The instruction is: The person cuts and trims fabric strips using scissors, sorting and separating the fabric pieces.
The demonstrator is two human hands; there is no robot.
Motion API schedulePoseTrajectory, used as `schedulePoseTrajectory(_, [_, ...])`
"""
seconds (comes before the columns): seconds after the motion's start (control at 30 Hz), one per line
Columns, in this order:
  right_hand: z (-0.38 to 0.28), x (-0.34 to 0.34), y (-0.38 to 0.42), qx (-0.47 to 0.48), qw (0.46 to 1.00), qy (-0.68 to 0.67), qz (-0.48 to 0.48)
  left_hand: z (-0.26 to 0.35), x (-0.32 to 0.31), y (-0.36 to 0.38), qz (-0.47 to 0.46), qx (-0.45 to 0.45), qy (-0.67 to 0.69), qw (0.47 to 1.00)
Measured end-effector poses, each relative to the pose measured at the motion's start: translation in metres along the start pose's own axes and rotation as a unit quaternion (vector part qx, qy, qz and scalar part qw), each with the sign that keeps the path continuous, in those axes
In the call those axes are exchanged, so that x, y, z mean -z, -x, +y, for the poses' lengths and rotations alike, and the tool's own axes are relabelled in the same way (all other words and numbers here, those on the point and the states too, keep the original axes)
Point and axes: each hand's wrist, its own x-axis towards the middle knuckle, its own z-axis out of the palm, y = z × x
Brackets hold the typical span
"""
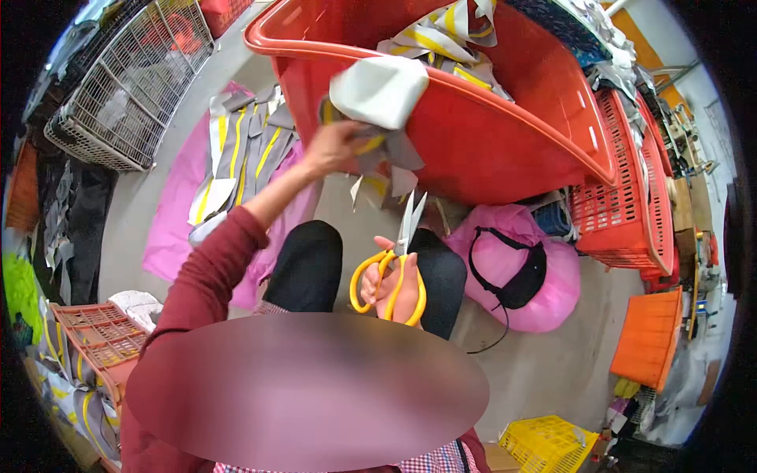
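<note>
In the head view my left hand (pixel 335 150) is stretched forward, gripping a blurred bundle of grey fabric pieces (pixel 402 151) with yellow stripes. A white piece (pixel 378 91) sits on top of that bundle, in front of the red tub's near wall. Between my knees, my right hand (pixel 394 296) holds scissors (pixel 410 225) with yellow handles. Their blades point up and stand slightly apart, just below the bundle's hanging ends. More grey, white and yellow strips (pixel 252 150) lie to the left on a pink sheet (pixel 173 213).
The large red tub (pixel 489 138) ahead contains striped fabric (pixel 441 43). A pink bag (pixel 544 296) with a black strap lies right of my knees. A wire basket (pixel 134 87) stands far left. Red crates (pixel 623 197), an orange bin (pixel 646 335) and a yellow basket (pixel 548 445) line the right.
</note>
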Motion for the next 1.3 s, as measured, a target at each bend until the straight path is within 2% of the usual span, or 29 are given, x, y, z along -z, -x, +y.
schedulePoseTrajectory(0.03, [-0.002, 0.001, 0.001, 0.000, 1.000, -0.007, -0.002, -0.027, 0.016, 0.001, 0.067, -0.087, 0.015, 0.994])
schedulePoseTrajectory(0.07, [-0.004, 0.000, 0.003, -0.004, 1.000, -0.028, -0.003, -0.031, 0.039, 0.006, 0.133, -0.076, -0.145, 0.978])
schedulePoseTrajectory(0.1, [-0.005, -0.001, 0.004, -0.010, 0.999, -0.047, -0.006, -0.024, 0.054, 0.020, 0.217, -0.108, -0.130, 0.961])
schedulePoseTrajectory(0.17, [-0.006, -0.002, 0.003, -0.014, 0.998, -0.055, -0.016, -0.017, 0.055, 0.042, 0.258, -0.073, -0.097, 0.959])
schedulePoseTrajectory(0.23, [-0.008, -0.002, 0.002, -0.021, 0.998, -0.059, -0.006, -0.042, 0.034, 0.061, 0.166, -0.164, -0.146, 0.961])
schedulePoseTrajectory(0.27, [-0.008, 0.000, 0.001, -0.023, 0.998, -0.053, -0.011, -0.046, 0.022, 0.070, 0.037, -0.119, -0.133, 0.983])
schedulePoseTrajectory(0.33, [-0.009, -0.001, 0.002, -0.029, 0.998, -0.056, -0.007, -0.101, -0.029, 0.071, 0.048, -0.060, -0.195, 0.978])
schedulePoseTrajectory(0.47, [-0.007, 0.000, 0.004, -0.030, 0.998, -0.060, 0.000, -0.157, -0.076, 0.038, 0.044, -0.035, -0.241, 0.969])
schedulePoseTrajectory(0.53, [-0.006, 0.002, 0.005, -0.032, 0.997, -0.077, 0.000, -0.163, -0.089, 0.016, -0.039, -0.070, -0.375, 0.924])
schedulePoseTrajectory(0.57, [-0.006, 0.001, 0.005, -0.032, 0.996, -0.087, 0.001, -0.155, -0.099, 0.013, 0.106, -0.136, -0.269, 0.947])
schedulePoseTrajectory(0.63, [-0.005, 0.004, 0.003, -0.039, 0.995, -0.092, 0.003, -0.173, -0.121, -0.002, 0.076, -0.070, -0.124, 0.987])
schedulePoseTrajectory(0.7, [-0.005, 0.000, 0.001, -0.053, 0.993, -0.097, 0.028, -0.157, -0.124, -0.011, 0.006, 0.023, -0.168, 0.985])
schedulePoseTrajectory(0.77, [0.001, -0.001, -0.006, -0.067, 0.992, -0.103, 0.028, -0.149, -0.131, -0.012, 0.043, -0.105, -0.137, 0.984])
schedulePoseTrajectory(0.8, [0.005, 0.000, -0.009, -0.067, 0.993, -0.097, 0.014, -0.167, -0.145, -0.019, 0.031, -0.113, -0.125, 0.985])
schedulePoseTrajectory(0.87, [0.011, -0.002, -0.014, -0.076, 0.994, -0.081, -0.010, -0.217, -0.187, -0.029, 0.027, -0.042, -0.124, 0.991])
schedulePoseTrajectory(0.9, [0.008, -0.008, -0.014, -0.076, 0.996, -0.052, -0.018, -0.223, -0.198, -0.030, 0.022, -0.044, -0.118, 0.992])
schedulePoseTrajectory(1.1, [0.012, -0.015, -0.015, -0.081, 0.996, 0.008, -0.020, -0.247, -0.199, -0.044, -0.241, -0.057, -0.212, 0.946])
schedulePoseTrajectory(1.13, [0.013, -0.015, -0.015, -0.085, 0.996, -0.004, -0.017, -0.196, -0.178, -0.032, -0.208, 0.029, -0.160, 0.965])
schedulePoseTrajectory(1.17, [0.013, -0.014, -0.017, -0.090, 0.996, -0.013, -0.019, -0.197, -0.170, -0.024, -0.192, 0.032, -0.164, 0.967])
schedulePoseTrajectory(1.23, [0.016, -0.009, -0.017, -0.076, 0.995, -0.028, -0.054, -0.217, -0.167, -0.019, -0.105, -0.037, -0.133, 0.985])
schedulePoseTrajectory(1.3, [0.015, -0.007, -0.017, -0.064, 0.997, -0.015, -0.046, -0.234, -0.176, -0.010, -0.026, -0.109, -0.099, 0.989])
